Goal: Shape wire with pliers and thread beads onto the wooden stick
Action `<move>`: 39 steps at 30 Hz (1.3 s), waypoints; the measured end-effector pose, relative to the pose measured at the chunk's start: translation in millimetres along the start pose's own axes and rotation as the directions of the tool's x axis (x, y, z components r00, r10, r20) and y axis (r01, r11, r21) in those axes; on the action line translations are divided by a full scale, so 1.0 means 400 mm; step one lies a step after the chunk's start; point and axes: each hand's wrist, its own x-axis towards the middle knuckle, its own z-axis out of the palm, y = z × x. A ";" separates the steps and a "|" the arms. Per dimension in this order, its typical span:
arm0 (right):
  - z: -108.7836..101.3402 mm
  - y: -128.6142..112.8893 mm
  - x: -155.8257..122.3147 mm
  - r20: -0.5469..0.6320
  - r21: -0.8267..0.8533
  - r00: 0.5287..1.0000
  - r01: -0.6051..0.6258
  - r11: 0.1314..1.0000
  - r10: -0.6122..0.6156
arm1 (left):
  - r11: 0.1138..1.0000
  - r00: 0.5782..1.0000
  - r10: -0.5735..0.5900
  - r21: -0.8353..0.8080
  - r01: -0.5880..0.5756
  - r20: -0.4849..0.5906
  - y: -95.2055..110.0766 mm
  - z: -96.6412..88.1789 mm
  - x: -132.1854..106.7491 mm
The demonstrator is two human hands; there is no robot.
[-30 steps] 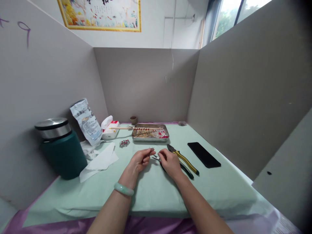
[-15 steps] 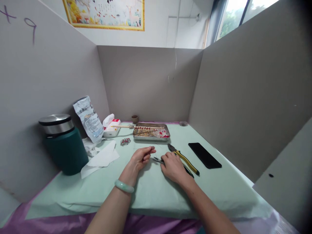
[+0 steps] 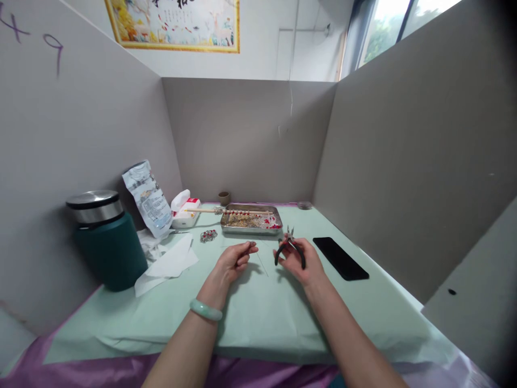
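Note:
My left hand [image 3: 235,260], a green bangle on its wrist, is closed in a pinch above the table. A small dark reddish bead [image 3: 252,245] shows at its fingertips, partly hidden by them. From there a thin wire [image 3: 262,264] runs down to the right. My right hand [image 3: 301,261] is closed on small pliers [image 3: 290,245] with black handles, held up with the jaws pointing away from me. The handles are spread. Beyond both hands lies a metal tray [image 3: 251,232] of gold, clear and red beads.
A beaded stick [image 3: 205,210] lies across the tray. Left of it are a coil of red and silver beads [image 3: 208,235], a tissue pack [image 3: 186,215], white paper [image 3: 167,267], a pouch [image 3: 148,199] and a green flask [image 3: 111,253]. A black phone [image 3: 340,258] lies at right. Grey panels surround the table.
My right hand has lifted the small pliers off the table and turned them upright. The yellow-handled pliers that lay beside it no longer show. My left hand has stayed in place.

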 end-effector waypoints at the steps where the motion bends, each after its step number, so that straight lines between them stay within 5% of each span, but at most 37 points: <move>1: 0.002 -0.010 -0.001 0.091 0.168 0.994 -0.069 0.983 0.054 | 1.000 1.000 0.005 -0.002 -0.005 0.003 -0.001 -0.002 0.002; 3: 0.010 -0.021 -0.009 0.264 0.333 0.962 -0.161 0.929 0.072 | 1.000 1.000 0.020 0.000 -0.020 0.001 -0.003 -0.005 0.005; 5: 0.020 -0.018 -0.015 0.350 0.323 0.934 -0.184 0.928 0.063 | 0.999 0.999 0.036 0.020 -0.036 -0.012 -0.004 -0.006 0.006; 9: 0.024 0.022 -0.005 0.252 -0.170 0.968 0.019 0.985 0.024 | 0.996 0.998 0.064 0.064 -0.062 -0.029 -0.001 -0.003 0.002; 11: 0.017 0.046 0.002 0.241 -0.473 0.968 0.183 0.862 -0.073 | 0.994 0.997 0.078 0.082 -0.075 -0.029 0.002 0.002 -0.002; 14: 0.008 0.072 0.000 0.358 -0.665 0.908 0.411 0.624 -0.216 | 0.990 0.995 0.099 0.107 -0.096 -0.022 0.006 0.009 -0.010; 17: 0.008 0.078 -0.010 0.433 -0.716 0.841 0.540 0.443 -0.325 | 0.985 0.992 0.126 0.121 -0.123 -0.015 0.009 0.015 -0.015; 22: 0.015 0.070 -0.013 0.474 -0.741 0.797 0.590 0.319 -0.375 | 0.973 0.986 0.168 0.161 -0.166 0.002 0.007 0.016 -0.014; 39: 0.029 0.014 -0.019 0.510 -0.836 0.828 0.541 0.090 -0.232 | 0.937 0.978 0.196 0.279 -0.210 0.077 0.001 0.004 -0.008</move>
